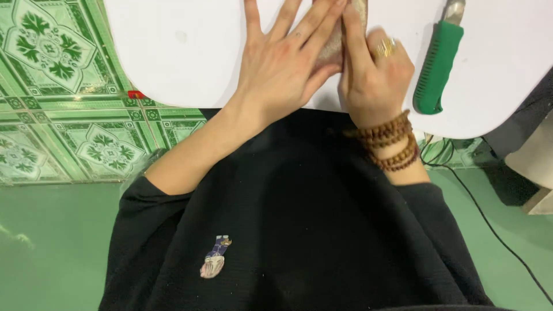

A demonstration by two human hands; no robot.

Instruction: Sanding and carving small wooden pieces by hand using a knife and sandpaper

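My left hand (282, 63) lies flat, fingers spread, on a pale brownish piece of material (333, 49) on the white table (184, 52). My right hand (371, 75), with a gold ring and wooden bead bracelets at the wrist, presses the same piece from the right with its index finger stretched along it. Most of the piece is hidden under both hands. A knife with a green handle (438, 69) lies on the table just right of my right hand, untouched.
Green patterned floor tiles (57, 86) show at the left. A small red object (136, 94) sits at the table's edge. A black cable (489, 224) runs over the green floor at the right. My black top fills the lower middle.
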